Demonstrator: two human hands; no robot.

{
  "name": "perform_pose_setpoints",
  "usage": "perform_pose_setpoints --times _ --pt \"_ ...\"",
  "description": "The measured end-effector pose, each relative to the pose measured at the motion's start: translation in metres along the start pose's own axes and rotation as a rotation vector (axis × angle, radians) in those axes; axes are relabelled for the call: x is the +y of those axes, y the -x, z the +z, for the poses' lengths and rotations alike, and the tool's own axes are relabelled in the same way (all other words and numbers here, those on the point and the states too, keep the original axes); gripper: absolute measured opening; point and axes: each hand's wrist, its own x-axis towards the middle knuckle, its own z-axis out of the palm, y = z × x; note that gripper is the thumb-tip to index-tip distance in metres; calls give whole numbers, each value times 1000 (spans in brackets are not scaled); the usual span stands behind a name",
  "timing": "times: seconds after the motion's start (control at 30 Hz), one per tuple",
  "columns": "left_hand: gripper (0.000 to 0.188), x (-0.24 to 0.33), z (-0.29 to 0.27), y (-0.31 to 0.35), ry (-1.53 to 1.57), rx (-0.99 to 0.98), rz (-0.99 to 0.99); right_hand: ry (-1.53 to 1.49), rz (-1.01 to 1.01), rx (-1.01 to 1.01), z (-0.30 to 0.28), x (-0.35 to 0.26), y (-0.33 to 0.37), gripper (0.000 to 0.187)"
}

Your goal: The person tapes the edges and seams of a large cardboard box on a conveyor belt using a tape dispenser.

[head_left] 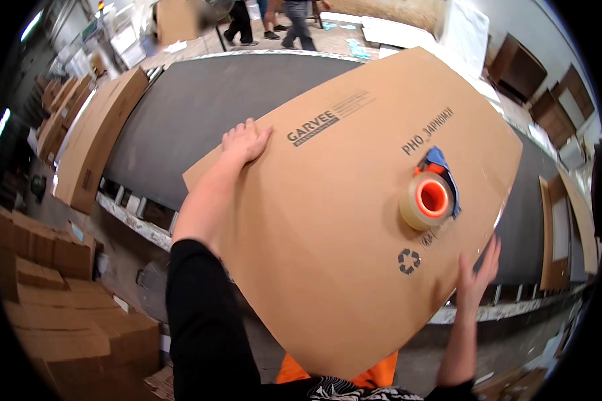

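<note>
Room: workshop with a littered floor; legs of other people [297,23] at the top of the frame, piled brown cartons [67,321] at lower left.
Conveyor: dark belt [180,100] spanning the frame from upper left to right, pale worn rail [508,311] along its near side.
Main carton: large brown carton [328,267], centre of frame, set askew across the belt; its lower corner overhangs the near rail, close to the wearer's body. Printed face up.
Second carton: long brown carton [104,137] at upper left, by the belt's end, apart from the main one.
Left hand: left hand [246,142] palm down on the main carton's upper-left edge, fingers slightly parted, not wrapped round anything.
Right hand: right hand [478,271] at the lower-right edge, thumb and fingers spread; contact with the side wall cannot be told.
Tape dispenser: blue and orange, clear roll [415,215] fitted, lying loose on the main carton, right of centre; neither hand on it.
Risk (judgement): tilting or swinging the carton could slide the dispenser off; too much overhang could tip the lower corner downward.
</note>
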Motion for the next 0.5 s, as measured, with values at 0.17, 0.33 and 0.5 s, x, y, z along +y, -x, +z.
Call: perform_pose_setpoints --times 0.17,0.33,0.5 --pt "73 22 -10 -20 198 -228 -57 -690 427 -50 29 -16 129 84" --pt "70 6 -9 0 245 -134 -103 -737 350 -48 29 -9 123 88" --pt "76 30 -24 96 288 -136 -214 -453 187 71 -20 52 121 89"
